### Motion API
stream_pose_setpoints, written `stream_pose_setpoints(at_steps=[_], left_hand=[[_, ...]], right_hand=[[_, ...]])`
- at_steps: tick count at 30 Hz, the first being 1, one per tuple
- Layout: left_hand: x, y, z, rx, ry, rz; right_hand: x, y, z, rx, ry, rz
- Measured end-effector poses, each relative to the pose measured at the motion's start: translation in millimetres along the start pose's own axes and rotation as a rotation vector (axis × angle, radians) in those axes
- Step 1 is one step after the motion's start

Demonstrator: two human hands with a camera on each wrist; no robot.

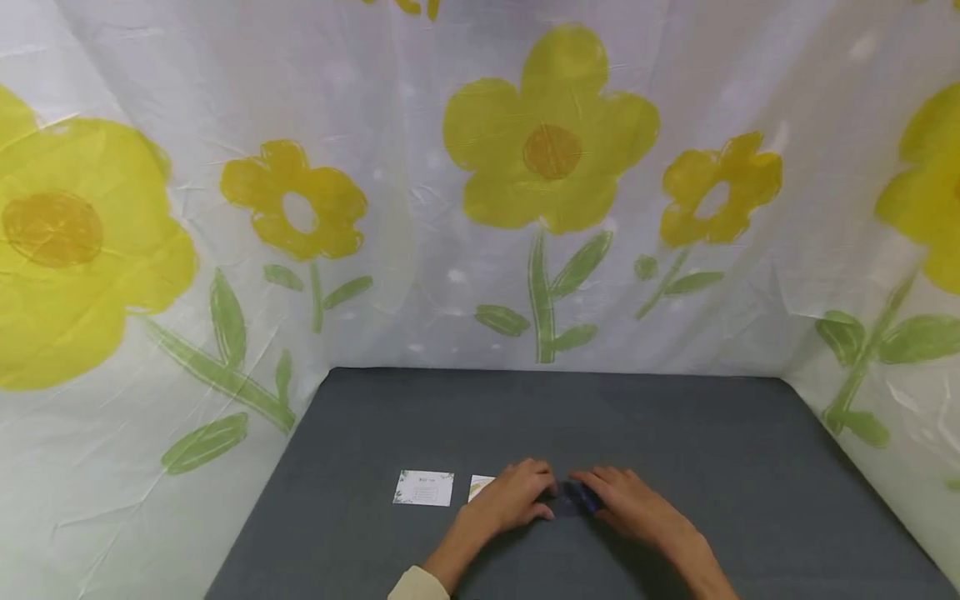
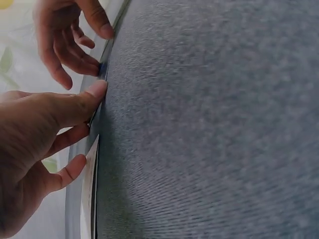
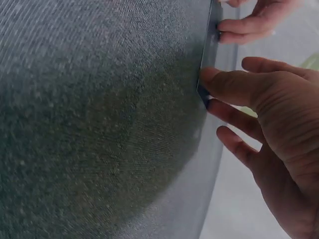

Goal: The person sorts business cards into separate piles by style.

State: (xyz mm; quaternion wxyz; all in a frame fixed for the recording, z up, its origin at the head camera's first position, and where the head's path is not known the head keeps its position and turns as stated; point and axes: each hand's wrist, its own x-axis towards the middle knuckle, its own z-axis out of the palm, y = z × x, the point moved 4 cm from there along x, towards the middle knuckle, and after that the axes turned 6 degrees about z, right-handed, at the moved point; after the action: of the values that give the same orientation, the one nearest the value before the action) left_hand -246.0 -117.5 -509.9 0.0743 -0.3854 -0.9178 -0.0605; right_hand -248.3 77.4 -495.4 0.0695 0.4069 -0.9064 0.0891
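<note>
A thin, dark blue card [image 1: 582, 498] lies low over the grey table, mostly covered by the two hands in the head view. My left hand [image 1: 512, 497] pinches its left side between thumb and finger. At the opposite side, my right hand [image 1: 628, 504] has thumb and index finger on a corner of the card [image 3: 212, 42], with the other fingers spread loosely. Beside my left hand is a white card with a coloured print [image 1: 478, 484], partly hidden by that hand. Farther left lies a white card with printed text and leafy corners [image 1: 423, 487].
The dark grey tabletop [image 1: 675, 433] stretches behind and beside both hands. White cloth [image 1: 405, 292] printed with yellow flowers and green leaves hangs along the back and both sides of the table.
</note>
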Motion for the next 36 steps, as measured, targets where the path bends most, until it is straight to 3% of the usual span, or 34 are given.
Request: stream_pose_setpoints(at_steps=[5,11,14,17,20,24,27,29,33,36], left_hand=[[-8.8,13.7,-13.1,-0.017,0.062,-0.003],[-45.9,39.4,-63.2,0.026,0.191,-0.06],[-66.6,41.1,-81.6,0.035,0.248,-0.114],[-79.3,36.1,-87.7,0.051,0.281,-0.158],[-82.9,31.8,-87.0,0.066,0.293,-0.158],[-80.1,36.4,-80.1,0.086,0.314,-0.112],[-75.2,49.4,-70.8,0.091,0.347,-0.049],[-70.2,62.7,-62.1,0.048,0.335,0.019],[-58.8,91.3,-38.3,-0.103,0.165,0.148],[-53.5,104.1,-24.3,-0.161,0.018,0.166]], right_hand=[[-10.9,-6,-16,0.035,0.028,0.014],[-50.7,-26,-57,-0.006,0.29,0.012],[-63.5,-31,-70,-0.028,0.358,0.002],[-65.7,-33,-72,-0.026,0.358,-0.015],[-64.2,-33,-69,-0.013,0.349,-0.029],[-69.8,-32,-66,-0.011,0.332,-0.016],[-78.1,-30,-64,-0.005,0.331,0.005],[-86.8,-28,-61,0.004,0.336,0.026],[-108.2,-24,-50,0.003,0.29,0.054],[-121.4,-24,-37,0.021,0.19,0.07]])
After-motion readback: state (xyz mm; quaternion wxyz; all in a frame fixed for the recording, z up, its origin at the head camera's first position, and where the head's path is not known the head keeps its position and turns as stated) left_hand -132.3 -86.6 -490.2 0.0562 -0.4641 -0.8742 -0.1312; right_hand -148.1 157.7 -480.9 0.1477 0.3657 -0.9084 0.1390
